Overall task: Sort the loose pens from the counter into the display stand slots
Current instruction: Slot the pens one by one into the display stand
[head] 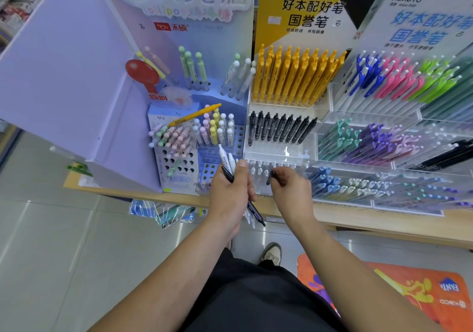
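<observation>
At a stationery shop's pen display, your left hand (231, 193) closes around a bundle of loose pens (230, 164), white ones fanning up past your thumb and a dark pen (243, 198) slanting down below your palm. Just to its right, your right hand (290, 187) pinches a single black pen (270, 177) between fingertips, its tip pointing down over the clear front slots (263, 170) of the display stand. Beyond that grip stands a row of black pens (279, 128), with yellow pens (294, 75) higher up.
</observation>
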Motion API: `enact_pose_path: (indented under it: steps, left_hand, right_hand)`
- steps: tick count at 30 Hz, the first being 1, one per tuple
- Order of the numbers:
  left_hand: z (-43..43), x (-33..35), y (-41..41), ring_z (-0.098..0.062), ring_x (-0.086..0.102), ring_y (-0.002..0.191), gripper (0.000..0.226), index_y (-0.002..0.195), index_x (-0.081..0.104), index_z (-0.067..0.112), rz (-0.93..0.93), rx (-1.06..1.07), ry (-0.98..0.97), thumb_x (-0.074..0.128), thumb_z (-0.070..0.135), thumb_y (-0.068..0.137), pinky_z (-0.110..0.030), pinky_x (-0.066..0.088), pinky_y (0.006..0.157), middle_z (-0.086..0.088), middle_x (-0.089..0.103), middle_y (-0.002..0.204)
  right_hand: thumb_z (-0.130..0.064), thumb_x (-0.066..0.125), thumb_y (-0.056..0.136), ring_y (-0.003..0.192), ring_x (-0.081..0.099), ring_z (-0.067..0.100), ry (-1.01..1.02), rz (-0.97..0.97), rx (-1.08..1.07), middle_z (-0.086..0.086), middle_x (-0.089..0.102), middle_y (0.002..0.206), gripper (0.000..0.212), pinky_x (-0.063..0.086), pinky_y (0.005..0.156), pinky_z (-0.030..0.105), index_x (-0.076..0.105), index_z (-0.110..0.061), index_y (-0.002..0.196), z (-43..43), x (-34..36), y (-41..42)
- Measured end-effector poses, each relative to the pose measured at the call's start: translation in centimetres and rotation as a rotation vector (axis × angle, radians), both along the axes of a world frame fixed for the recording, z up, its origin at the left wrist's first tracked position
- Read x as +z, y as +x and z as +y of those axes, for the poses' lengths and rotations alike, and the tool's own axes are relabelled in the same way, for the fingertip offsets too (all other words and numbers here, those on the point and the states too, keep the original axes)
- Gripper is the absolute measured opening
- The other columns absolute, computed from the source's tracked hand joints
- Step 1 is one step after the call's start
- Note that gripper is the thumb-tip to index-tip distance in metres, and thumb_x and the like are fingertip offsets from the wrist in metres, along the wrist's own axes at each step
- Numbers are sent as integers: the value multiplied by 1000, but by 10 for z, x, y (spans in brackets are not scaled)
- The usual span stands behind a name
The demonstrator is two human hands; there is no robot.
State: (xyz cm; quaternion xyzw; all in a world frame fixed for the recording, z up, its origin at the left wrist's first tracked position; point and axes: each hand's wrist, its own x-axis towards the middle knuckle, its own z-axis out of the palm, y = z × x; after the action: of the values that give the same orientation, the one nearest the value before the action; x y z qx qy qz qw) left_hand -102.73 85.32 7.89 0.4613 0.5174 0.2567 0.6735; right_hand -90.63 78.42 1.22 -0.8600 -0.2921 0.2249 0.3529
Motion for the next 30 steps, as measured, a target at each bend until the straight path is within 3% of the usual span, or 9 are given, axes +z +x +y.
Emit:
enact_pose_path:
  steps: [4,6,9,14,18,20,23,27,30]
  left_hand:
    - [-1,2,4,-19,56,54,38,87,59,7,-8,7,-36,50,36,110,-31,54,66,-2,55,59]
    - [-2,3,11,-17,54,55,34,87,57,10,-65,51,-73,52,35,110,-35,52,67,1,55,59]
    - [-9,1,31,-13,50,56,29,89,55,13,-121,121,-135,55,35,109,-34,48,64,5,53,60]
    - [-29,-6,61,-14,42,53,35,85,49,14,-77,199,-122,58,40,106,-34,43,58,0,44,63]
    - [-33,-7,71,-17,47,60,48,81,50,13,56,211,-89,63,56,99,-35,45,61,-2,47,65]
    - [-35,-8,71,-17,41,51,52,88,51,10,40,173,-132,66,59,96,-32,40,50,-3,41,60]
    - [-39,-13,68,-16,29,49,51,107,54,12,-54,157,-201,68,59,94,-29,26,44,-3,31,60]
    - [-41,-12,63,-14,27,49,43,90,47,17,-63,178,-178,72,52,94,-29,24,46,4,30,55]
    - [-41,-5,62,-15,23,48,46,83,43,19,-95,132,-155,75,52,92,-31,23,48,6,27,53]
  right_hand:
    - [-30,75,92,85,71,13,-23,120,-67,0,76,94,28,55,77,26,72,-12,113,-14,26,2]
    - [-40,71,94,79,73,13,31,372,33,-1,77,89,30,60,73,30,73,-14,108,-27,55,0]
    - [-30,72,95,85,74,23,59,641,200,4,78,91,23,64,72,40,71,-21,116,-49,76,-7]
    - [-13,67,97,80,72,31,76,500,120,12,73,79,9,62,79,48,75,-10,93,-74,68,3]
    - [-24,63,101,77,71,25,169,365,166,2,72,77,14,59,76,50,75,-31,101,-87,61,9]
    - [-17,68,98,84,76,16,296,425,29,-4,79,87,18,62,80,44,75,-29,109,-88,65,15]
    - [-4,73,92,79,77,29,489,602,-151,13,78,84,15,61,69,37,75,-10,105,-86,78,31]
    - [1,71,91,59,63,28,567,701,-159,18,67,73,10,54,56,35,74,-3,99,-80,87,51]
    - [-12,73,91,64,61,27,579,747,-156,14,64,74,11,55,61,35,74,-4,99,-72,92,56]
